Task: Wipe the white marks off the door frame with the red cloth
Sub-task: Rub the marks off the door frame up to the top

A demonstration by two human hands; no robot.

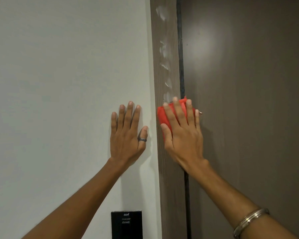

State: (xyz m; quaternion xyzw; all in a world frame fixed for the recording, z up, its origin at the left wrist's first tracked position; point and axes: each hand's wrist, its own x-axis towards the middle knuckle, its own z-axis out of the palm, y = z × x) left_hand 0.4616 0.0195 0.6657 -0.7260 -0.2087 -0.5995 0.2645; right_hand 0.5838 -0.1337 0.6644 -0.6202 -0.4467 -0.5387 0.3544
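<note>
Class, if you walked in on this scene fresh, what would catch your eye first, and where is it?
The red cloth stands out, pressed flat under the right hand on the brown door frame. White marks run up the frame above it. The left hand lies flat on the pale wall beside the frame.

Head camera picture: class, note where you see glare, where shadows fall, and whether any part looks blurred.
Head view: a soft round glare patch sits on the brown door; the left hand casts a faint shadow on the white wall; the right hand, flat on the red cloth, looks slightly motion-blurred; the white marks on the door frame read soft-edged.
</note>
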